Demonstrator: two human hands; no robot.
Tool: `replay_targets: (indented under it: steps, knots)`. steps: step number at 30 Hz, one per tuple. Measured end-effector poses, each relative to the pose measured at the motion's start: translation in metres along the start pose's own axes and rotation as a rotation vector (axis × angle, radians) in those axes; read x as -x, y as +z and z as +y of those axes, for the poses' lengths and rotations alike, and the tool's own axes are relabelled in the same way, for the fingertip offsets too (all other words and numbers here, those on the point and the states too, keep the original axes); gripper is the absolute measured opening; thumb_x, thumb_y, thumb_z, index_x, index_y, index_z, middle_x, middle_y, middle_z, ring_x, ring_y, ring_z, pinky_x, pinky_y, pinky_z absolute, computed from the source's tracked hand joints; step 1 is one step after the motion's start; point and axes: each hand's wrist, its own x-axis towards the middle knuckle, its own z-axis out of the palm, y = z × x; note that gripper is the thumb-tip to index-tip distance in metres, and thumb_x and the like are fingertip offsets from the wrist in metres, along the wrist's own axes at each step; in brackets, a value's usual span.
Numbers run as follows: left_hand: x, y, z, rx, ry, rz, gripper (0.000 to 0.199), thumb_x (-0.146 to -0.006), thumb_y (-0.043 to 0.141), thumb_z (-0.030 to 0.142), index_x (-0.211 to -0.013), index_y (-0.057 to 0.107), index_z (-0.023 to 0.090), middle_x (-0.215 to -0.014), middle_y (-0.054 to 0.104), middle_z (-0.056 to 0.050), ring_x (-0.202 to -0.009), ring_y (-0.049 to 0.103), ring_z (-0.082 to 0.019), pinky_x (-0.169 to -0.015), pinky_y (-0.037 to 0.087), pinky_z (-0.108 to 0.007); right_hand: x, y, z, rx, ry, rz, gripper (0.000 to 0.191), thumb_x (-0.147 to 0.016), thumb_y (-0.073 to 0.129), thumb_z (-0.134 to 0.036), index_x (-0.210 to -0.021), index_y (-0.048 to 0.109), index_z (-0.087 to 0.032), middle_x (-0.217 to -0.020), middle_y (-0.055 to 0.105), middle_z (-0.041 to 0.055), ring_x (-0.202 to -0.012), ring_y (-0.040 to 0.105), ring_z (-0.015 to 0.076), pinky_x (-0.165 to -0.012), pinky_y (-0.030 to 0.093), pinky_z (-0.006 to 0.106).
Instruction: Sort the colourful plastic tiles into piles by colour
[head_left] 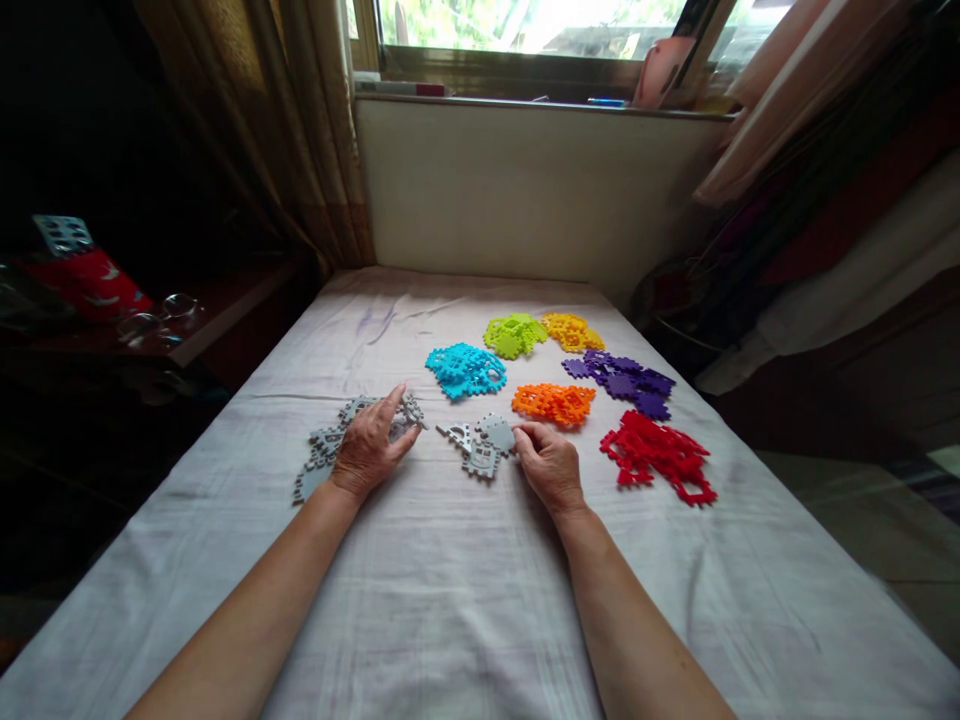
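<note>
My left hand (373,440) rests over a pile of dark grey notched plastic pieces (327,447), thumb and fingers apart, and hides part of the pile. Between my two hands lie a few lighter grey pieces: a triangular one (457,434), a squarish one with cut-outs (481,459) and a solid toothed one (496,432). The fingers of my right hand (551,464) are curled, with thumb and forefinger pinched at the right edge of the solid grey piece.
Sorted piles of similar pieces lie beyond and to the right: blue (466,371), lime green (514,335), yellow (573,331), orange (554,404), purple (626,383) and red (658,457). A pale cloth (465,620) covers the surface. Eyeglasses (161,318) sit on a dark side table at left.
</note>
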Motion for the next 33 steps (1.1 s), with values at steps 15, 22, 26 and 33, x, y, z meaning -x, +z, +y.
replay_targets:
  steps: [15,22,26,33]
  knots:
    - [0.019,-0.007,0.037,0.026,0.274,0.102,0.084,-0.089,0.063,0.024,-0.158,0.013,0.025,-0.122,0.069,-0.012,-0.105,0.069,-0.025,-0.09,0.057,-0.038,0.024,0.025,-0.044,0.169,-0.545,-0.137,0.008,-0.085,0.068,-0.023,-0.08,0.073,-0.025,-0.08,0.072,0.0006,-0.081,0.062,0.0185,-0.076,0.042,0.032]
    - [0.018,-0.003,0.043,0.019,0.301,0.119,0.083,-0.092,0.06,0.03,-0.158,0.011,0.023,-0.115,0.071,-0.011,-0.102,0.069,-0.024,-0.091,0.056,-0.038,0.025,0.027,-0.046,0.115,-0.52,-0.129,0.01,-0.085,0.07,-0.029,-0.093,0.073,-0.025,-0.09,0.072,0.0017,-0.088,0.062,0.0193,-0.081,0.04,0.033]
    - [0.018,-0.005,0.039,0.017,0.289,0.087,0.072,-0.093,0.058,0.033,-0.155,0.023,0.022,-0.127,0.066,-0.013,-0.115,0.064,-0.024,-0.099,0.051,-0.039,0.02,0.025,-0.041,0.126,-0.438,-0.09,0.01,-0.088,0.061,-0.023,-0.084,0.07,-0.024,-0.087,0.072,0.0018,-0.086,0.062,0.0186,-0.08,0.04,0.032]
    - [0.019,-0.022,0.02,-0.159,-0.035,-0.087,0.046,-0.083,0.065,0.047,-0.12,0.064,0.019,-0.135,0.061,-0.015,-0.13,0.051,-0.034,-0.117,0.026,-0.058,0.007,0.025,-0.025,0.267,-0.254,0.053,0.014,-0.088,0.059,-0.025,-0.083,0.072,-0.023,-0.105,0.072,0.0063,-0.103,0.058,0.0239,-0.09,0.039,0.037]
